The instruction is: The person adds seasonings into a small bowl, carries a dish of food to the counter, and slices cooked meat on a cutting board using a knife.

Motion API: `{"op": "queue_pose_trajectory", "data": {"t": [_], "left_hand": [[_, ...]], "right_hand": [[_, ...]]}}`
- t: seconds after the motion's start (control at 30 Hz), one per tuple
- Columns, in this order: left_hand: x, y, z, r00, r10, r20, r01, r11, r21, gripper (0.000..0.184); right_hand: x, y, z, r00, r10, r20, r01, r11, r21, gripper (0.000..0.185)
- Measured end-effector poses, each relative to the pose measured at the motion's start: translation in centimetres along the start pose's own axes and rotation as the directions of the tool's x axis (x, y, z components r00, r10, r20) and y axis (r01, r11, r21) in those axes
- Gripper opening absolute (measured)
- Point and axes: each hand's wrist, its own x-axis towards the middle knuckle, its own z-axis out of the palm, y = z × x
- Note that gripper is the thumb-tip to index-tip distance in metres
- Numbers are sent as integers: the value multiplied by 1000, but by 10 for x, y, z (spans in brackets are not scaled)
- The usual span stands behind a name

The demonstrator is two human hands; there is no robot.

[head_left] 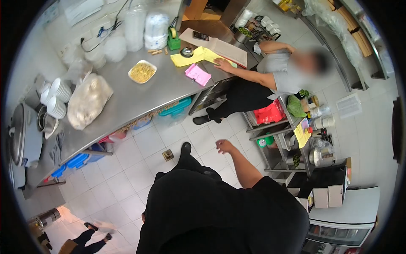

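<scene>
My right hand hangs over the tiled floor in front of my body. Its fingers are loosely bent and apart, with nothing seen in them. My left hand does not show; only a sliver of skin appears at the left edge of my black clothing. Ahead is the steel counter, with a white bowl of yellowish food on it. A pink pad of slips lies near its edge, close to yellow paper and a silver bell.
A co-worker leans at the counter's right end, one hand on the yellow paper. Shelving with containers stands right. A floor drain lies by my foot. Another person's legs show lower left. A filled plastic bag sits on the counter.
</scene>
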Motion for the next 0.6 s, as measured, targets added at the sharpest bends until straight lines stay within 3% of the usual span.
{"op": "queue_pose_trajectory", "data": {"t": [0.07, 0.1, 0.27, 0.4, 0.43, 0.57, 0.6], "left_hand": [[-4, -23, -22, 1000, -14, 2, 14, 1000, 11, 42], [-4, -32, -36, 1000, -20, -2, 20, 1000, 2, 46], [1, -65, -101, 998, -18, -55, 11, 991, -135, 64], [-19, -73, -138, 987, -4, -158, -62, 911, -409, 75], [-61, -29, -140, 985, -23, -168, -61, 876, -478, 75], [-67, -36, -160, 951, -18, -310, -179, 784, -594, 64], [-71, -44, -167, 951, -58, -304, -148, 778, -611, 64]], "right_hand": [[-13, 32, 43, 959, 140, 246, -108, 984, -141, 36], [-27, 37, 65, 925, 280, 256, -234, 952, -195, 41], [-70, 78, 130, 833, 500, 238, -407, 844, -349, 43], [-70, 27, 151, 851, 478, 215, -309, 789, -531, 41], [-63, -1, 157, 858, 461, 225, -271, 780, -564, 40], [-4, -126, 220, 872, 398, 285, -123, 741, -660, 37], [6, -162, 245, 864, 400, 305, -75, 701, -709, 37]]}}
